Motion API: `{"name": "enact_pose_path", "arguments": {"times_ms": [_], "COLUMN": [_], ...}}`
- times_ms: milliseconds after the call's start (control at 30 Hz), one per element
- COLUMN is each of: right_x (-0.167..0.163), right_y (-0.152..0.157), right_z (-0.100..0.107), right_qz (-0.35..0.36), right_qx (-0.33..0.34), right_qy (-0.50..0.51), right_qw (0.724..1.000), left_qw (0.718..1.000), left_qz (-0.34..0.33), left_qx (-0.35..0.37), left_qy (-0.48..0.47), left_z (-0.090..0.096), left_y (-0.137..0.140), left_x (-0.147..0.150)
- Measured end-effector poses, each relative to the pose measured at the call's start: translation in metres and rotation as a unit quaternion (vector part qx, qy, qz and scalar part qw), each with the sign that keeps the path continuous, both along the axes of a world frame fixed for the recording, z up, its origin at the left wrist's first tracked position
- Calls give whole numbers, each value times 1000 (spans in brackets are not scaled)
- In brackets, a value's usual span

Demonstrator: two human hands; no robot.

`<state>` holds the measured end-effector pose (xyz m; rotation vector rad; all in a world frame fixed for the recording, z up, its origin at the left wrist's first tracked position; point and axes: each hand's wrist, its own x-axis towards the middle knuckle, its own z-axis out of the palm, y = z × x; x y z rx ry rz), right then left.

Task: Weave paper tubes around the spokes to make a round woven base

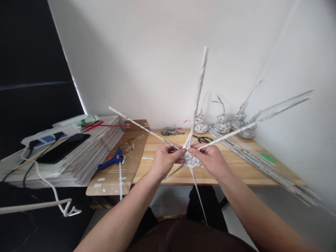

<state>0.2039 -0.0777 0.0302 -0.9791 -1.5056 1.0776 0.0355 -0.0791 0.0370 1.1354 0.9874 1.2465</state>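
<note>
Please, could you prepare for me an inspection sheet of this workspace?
Surface: wooden table, cardboard at left.
Job's things: woven piece with sticks radiating; loose sticks at right; four woven gourds behind.
Clutter: glue gun on the cardboard; scissors; grey lump; phone on paper stack.
Hands: left hand and right hand both pinch the woven piece.
Cables: white cable hanging past the stack; black cable near power strip.
Surroundings: white wall behind, dark panel at left.

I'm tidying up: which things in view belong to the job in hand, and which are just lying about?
Likely job: woven piece, held by left hand and right hand; paper rods; perhaps scissors, glue gun.
Likely lying about: phone, power strip, green piece.
</note>
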Motion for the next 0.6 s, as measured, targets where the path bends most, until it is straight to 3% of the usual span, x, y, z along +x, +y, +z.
{"name": "enact_pose_path", "arguments": {"times_ms": [167, 400, 600], "right_x": [-8, -17, -25], "right_y": [0, -3, -8], "right_z": [1, -2, 3], "right_qz": [17, 0, -13], "right_qx": [-77, -49, -71], "right_qy": [92, 121, 174], "right_qw": [993, 991, 982], "left_qw": [1000, 996, 990], "left_qz": [-20, 24, 33], "left_qx": [-9, -1, -6], "left_qy": [-19, -81, -140], "left_z": [-4, -10, -16], "left_y": [-1, -7, -10], "left_x": [-1, 3, 7]}}
